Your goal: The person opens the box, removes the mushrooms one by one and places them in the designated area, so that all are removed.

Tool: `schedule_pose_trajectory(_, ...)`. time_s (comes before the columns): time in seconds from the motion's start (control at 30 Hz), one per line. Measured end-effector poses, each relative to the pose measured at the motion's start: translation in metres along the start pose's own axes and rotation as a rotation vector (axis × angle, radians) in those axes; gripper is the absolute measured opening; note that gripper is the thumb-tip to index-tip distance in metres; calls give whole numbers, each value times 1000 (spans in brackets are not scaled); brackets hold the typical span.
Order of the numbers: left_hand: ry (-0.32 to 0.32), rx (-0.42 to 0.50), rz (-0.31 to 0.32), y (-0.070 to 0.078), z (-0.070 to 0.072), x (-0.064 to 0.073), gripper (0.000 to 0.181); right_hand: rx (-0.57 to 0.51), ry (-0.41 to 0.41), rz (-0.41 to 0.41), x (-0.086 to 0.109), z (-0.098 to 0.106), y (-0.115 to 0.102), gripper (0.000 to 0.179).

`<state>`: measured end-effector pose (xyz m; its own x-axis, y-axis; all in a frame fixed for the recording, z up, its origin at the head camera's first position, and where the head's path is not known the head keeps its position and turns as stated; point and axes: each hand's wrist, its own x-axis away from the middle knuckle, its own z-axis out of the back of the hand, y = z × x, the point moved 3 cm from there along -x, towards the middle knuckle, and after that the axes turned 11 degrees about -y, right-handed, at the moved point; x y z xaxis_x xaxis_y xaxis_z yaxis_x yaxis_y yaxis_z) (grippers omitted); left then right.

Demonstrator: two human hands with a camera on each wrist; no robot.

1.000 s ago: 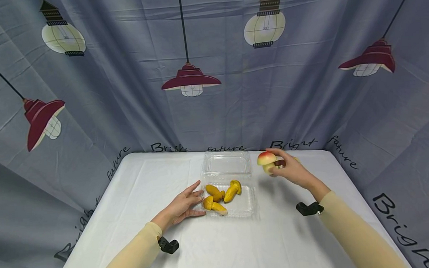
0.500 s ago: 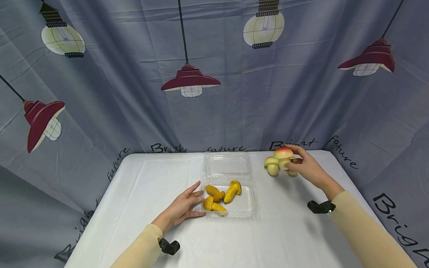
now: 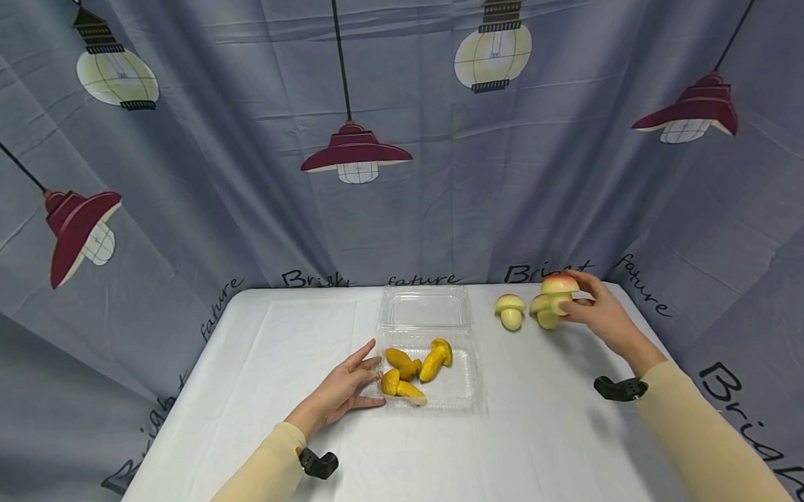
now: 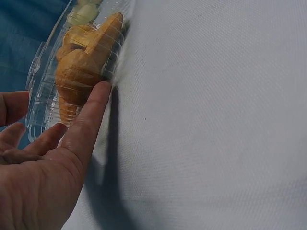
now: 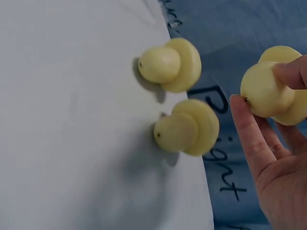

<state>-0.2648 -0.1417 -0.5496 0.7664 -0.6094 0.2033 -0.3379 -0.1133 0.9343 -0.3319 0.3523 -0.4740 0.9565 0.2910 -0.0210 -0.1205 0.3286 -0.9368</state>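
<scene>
Three yellow mushrooms [image 3: 436, 360] are in the clear box [image 3: 465, 388]; three aren't: two pale mushrooms [image 3: 511, 313] stand far right, beside the red-capped mushroom [image 3: 558, 285] the right hand [image 3: 608, 319] pinches; the left hand [image 3: 341, 384], spread, touches the box.

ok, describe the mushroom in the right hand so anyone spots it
At the far right of the white table, two pale mushrooms sit side by side. The right hand there grips a third mushroom, the only one with a red-topped cap.

Head cam bright, right wrist cam kinda murky
Soft shadow across the tablecloth [image 3: 522, 457], darker one by the left hand [image 4: 53, 167], tiny glints on the clear box [image 3: 459, 373].
</scene>
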Motion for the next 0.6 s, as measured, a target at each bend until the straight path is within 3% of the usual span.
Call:
schedule_pose_trajectory(0.2, 5, 10, -2, 0, 0, 0, 71, -26, 29, 11, 6, 12, 9, 81)
schedule_pose_trajectory(0.6, 8, 13, 6, 1, 0, 1, 70, -9, 125, -57, 10, 28, 24, 84)
